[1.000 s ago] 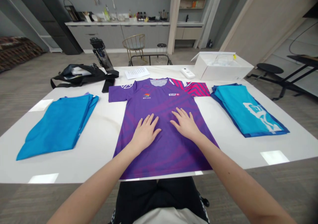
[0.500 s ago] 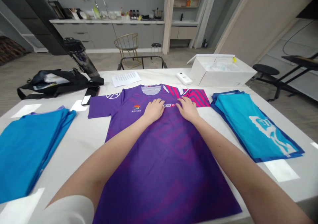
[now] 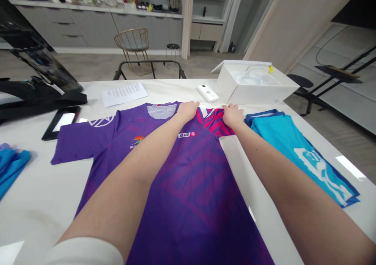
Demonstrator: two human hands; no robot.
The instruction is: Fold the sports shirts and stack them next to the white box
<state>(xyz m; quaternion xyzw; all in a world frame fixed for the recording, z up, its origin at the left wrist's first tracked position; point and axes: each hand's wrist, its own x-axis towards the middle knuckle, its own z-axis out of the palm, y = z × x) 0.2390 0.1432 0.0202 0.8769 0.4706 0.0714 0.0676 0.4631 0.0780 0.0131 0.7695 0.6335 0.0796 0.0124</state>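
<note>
A purple T-shirt (image 3: pixel 188 186) with a white collar lining and a "BIG" chest print lies spread, front up, on the white table. My left hand (image 3: pixel 188 111) is on its shoulder seam just right of the collar, fingers curled over the fabric edge. At the pink-and-purple striped sleeve (image 3: pixel 216 124), my right hand (image 3: pixel 233 115) pinches the outer end. The fingertips of both hands are partly hidden from view. The other sleeve (image 3: pixel 79 137), with a white emblem, stretches out flat at the left.
Folded blue garments (image 3: pixel 296 147) lie at the right, and another blue garment (image 3: pixel 11 165) sits at the left edge. Behind the shirt are a printed sheet (image 3: pixel 125 94), a white device (image 3: pixel 208 93) and an open white box (image 3: pixel 258 85). A phone (image 3: pixel 61 122) and black bag (image 3: pixel 32 96) are at the left.
Both hands have moved from the shirt's chest up to the shoulder and sleeve, taking hold of the fabric there. The view has shifted right and closer.
</note>
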